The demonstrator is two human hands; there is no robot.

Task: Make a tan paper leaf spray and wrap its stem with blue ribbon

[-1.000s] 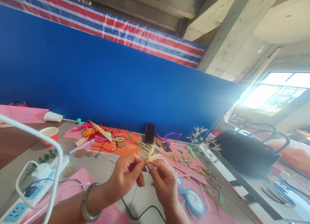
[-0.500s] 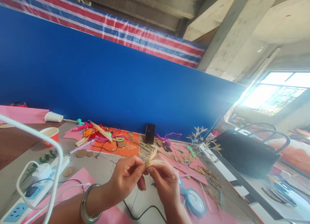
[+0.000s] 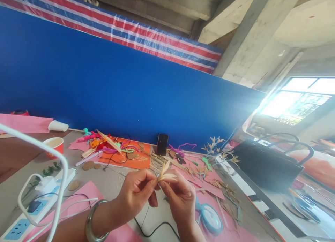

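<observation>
- Grey table (image 3: 112, 179) backed by blue panel (image 3: 117, 88), beyond the hands; panel topped by striped sheet (image 3: 131, 29). Concrete pillar (image 3: 253, 32) and bright window (image 3: 300, 99) seen far off, up and right of the hands.
- Left hand (image 3: 138, 189): thumb and index brought together in a pinch, other fingers curled. Base of pale straw petals (image 3: 165, 173) gripped. Bangle (image 3: 89, 219) worn on the wrist.
- Right hand (image 3: 180, 196): same petals pinched at the base between thumb and fingers, just beside the left fingertips. Whether fingertips of both hands touch: cannot tell.
- Petals held above the table between the hands, tips fanned up and to the right.
- Thin dark line seen below the hands; thread or wire, cannot tell. Black cable (image 3: 165, 222) looped on the table nearer the body.
- Phone (image 3: 162, 144) propped upright against the panel, straight beyond the hands.
- Left of the hands, farther off: orange sheet (image 3: 144, 160) partly covered by bright craft bits (image 3: 94, 141); red paper cup (image 3: 58, 149) stood upright; white cup (image 3: 58, 126) laid on its side.
- Left of the left forearm: power strip (image 3: 21, 222), with plugs fitted.
- Just right of the right hand: blue tape roll (image 3: 211, 219) on pink paper; dried stems (image 3: 227, 193) scattered past it. Black bag (image 3: 267, 165) placed well to the right.
</observation>
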